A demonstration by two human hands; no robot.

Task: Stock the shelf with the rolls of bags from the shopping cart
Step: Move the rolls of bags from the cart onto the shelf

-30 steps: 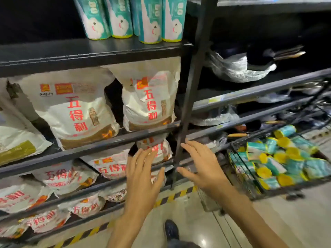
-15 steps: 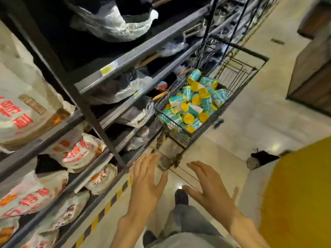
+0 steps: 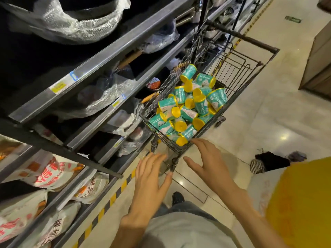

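Observation:
A black wire shopping cart (image 3: 238, 90) stands in the aisle beside the shelving, heaped with several teal rolls of bags (image 3: 188, 108) with yellow ends. My left hand (image 3: 152, 178) is open with fingers spread, just below the cart's near corner and holding nothing. My right hand (image 3: 209, 161) is also open and empty, its fingertips close to the cart's near rim by the lowest roll. The dark metal shelf (image 3: 100, 56) runs along the left side of the cart.
The shelf tiers hold pans wrapped in plastic (image 3: 75, 20) above and white sacks with red print (image 3: 52, 172) at lower left. A yellow-black stripe (image 3: 114, 194) marks the floor edge. A yellow object (image 3: 302, 203) fills the lower right, with a dark bag (image 3: 268, 161) on the tiled floor.
My view has swung from the shelf front to the right and down onto the cart. Both open hands have moved toward the cart's near end, which now looks closer.

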